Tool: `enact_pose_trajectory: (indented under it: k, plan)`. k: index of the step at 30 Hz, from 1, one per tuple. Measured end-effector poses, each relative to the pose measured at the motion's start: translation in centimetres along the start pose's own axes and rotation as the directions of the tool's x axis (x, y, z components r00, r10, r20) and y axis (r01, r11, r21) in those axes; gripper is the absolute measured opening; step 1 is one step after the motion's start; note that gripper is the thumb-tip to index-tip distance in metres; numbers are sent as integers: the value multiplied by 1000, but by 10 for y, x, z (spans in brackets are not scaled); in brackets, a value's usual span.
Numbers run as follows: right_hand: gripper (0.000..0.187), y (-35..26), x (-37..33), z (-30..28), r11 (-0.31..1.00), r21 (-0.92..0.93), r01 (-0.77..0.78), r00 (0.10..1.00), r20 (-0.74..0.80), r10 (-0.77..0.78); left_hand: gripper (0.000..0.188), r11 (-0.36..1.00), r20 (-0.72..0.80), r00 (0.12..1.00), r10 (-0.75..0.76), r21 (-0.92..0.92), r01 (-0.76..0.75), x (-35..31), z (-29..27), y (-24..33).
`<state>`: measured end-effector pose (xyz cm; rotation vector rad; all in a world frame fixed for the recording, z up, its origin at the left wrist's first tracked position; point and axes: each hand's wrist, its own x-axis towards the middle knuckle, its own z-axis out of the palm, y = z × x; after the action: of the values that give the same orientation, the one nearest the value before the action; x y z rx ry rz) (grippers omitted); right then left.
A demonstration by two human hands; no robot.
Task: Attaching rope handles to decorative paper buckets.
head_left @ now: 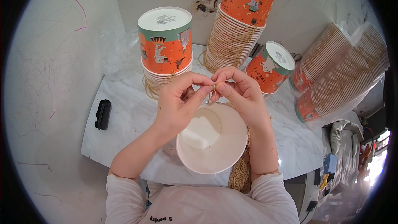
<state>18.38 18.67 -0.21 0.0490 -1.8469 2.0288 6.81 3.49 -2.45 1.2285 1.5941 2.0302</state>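
My left hand [179, 99] and my right hand [242, 93] meet above an open white paper cup [211, 139], fingertips pinched together on a thin beige string [213, 88] at the cup's far rim. The cup stands upright just in front of me, its inside bare. A bundle of the same beige string [240, 174] hangs below my right forearm. Both hands grip the string's end between thumb and forefinger.
Stacks of upside-down orange and green printed cups stand behind: one at the left [165, 45], a tall one [236, 25], a short one [270, 67]. Bagged cup stacks [340, 74] lie at the right. A black object [103, 114] sits near the marble table's left edge [89, 141].
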Motion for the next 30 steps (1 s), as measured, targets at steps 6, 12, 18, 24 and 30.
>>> enact_pose_trajectory:
  k: [6,12,18,24,30]
  plan:
    - [12,2,-1,1,996,-70,64,998,28,-62,13,1000,-15,1000,4,9,-4,-4,-3,2]
    - [9,-3,-3,11,993,-60,98,995,37,-96,13,987,-68,990,120,111,-112,-5,-2,7]
    - [13,-5,-5,7,996,29,82,995,51,-83,14,959,-85,970,227,191,-207,-9,2,9]
    - [11,-7,-6,8,996,51,71,996,48,-74,15,971,-59,974,218,114,-211,-8,0,6]
    - [11,-8,-5,5,996,56,71,995,62,-74,11,984,-4,995,101,-148,-101,-6,1,8]
